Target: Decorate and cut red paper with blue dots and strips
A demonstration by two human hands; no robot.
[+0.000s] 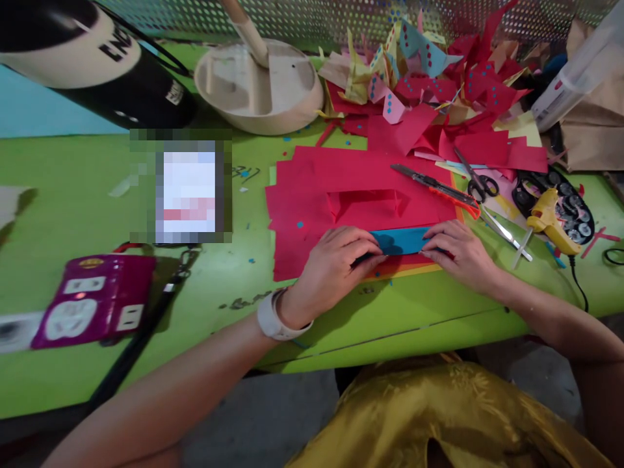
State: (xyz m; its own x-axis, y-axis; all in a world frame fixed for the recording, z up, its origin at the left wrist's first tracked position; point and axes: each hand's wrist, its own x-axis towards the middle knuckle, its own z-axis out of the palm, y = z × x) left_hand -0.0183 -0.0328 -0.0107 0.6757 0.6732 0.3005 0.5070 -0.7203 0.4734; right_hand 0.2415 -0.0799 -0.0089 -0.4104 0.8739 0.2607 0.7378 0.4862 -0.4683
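Observation:
Between my two hands lies a narrow blue paper strip (402, 241), which looks folded lengthwise. My left hand (344, 257) pinches its left end, and my right hand (451, 250) pinches its right end. The strip is held just above a stack of red paper sheets (297, 195). Behind it, on the same stack, sits a folded red paper piece (363, 205) with raised ends. Right of that rests an orange utility knife (439, 188), its tip pointing to the upper left.
Scissors (482, 185) and a yellow glue gun (548, 218) lie right. Behind are folded paper shapes (414, 71) and a beige round holder (258, 97). A black-and-white bottle (127, 78), a blurred-out phone-like item (188, 192) and a purple power strip (97, 296) occupy the left.

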